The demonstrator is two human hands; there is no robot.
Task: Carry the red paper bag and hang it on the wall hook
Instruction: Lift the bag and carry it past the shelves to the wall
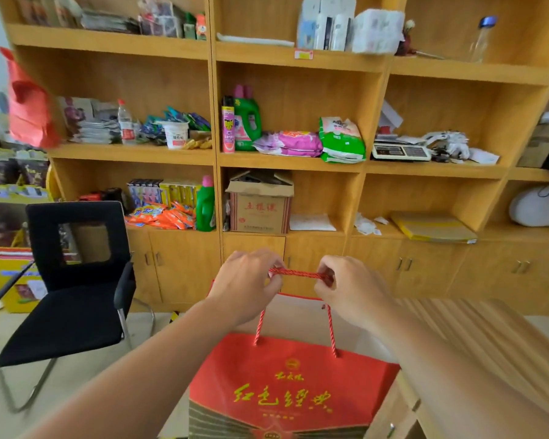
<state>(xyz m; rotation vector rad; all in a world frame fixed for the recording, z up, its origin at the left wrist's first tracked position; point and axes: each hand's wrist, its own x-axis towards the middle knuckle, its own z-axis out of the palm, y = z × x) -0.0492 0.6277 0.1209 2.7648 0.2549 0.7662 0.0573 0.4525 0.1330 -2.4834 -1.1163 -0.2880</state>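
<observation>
A person holds a red paper bag by its twisted red cord handles in front of a wooden shelving unit stocked with household goods. The left hand and right hand each pinch one end of the gathered cords, fingers curled shut around them, pulling the run between them taut and nearly level. The bag hangs below the hands at about 6 o'clock in the view, its printed face with gold characters turned toward the wearer and its mouth open upward. It hangs upright, the cords rising from its top edge to the hands, and the broad face runs left to right, from 9 to 3 o'clock.

By the look of it the bag is picked up and in carry, so the first part of the job appears done; the hanging is not yet done. No wall hook can be made out with certainty. Another red bag hangs at about 10 o'clock, at the left end of the shelving, which may mark the spot, though what it hangs from is blurred. A black office chair stands at 8 o'clock, and a wooden desk lies at 4 o'clock, just beside the bag.
</observation>
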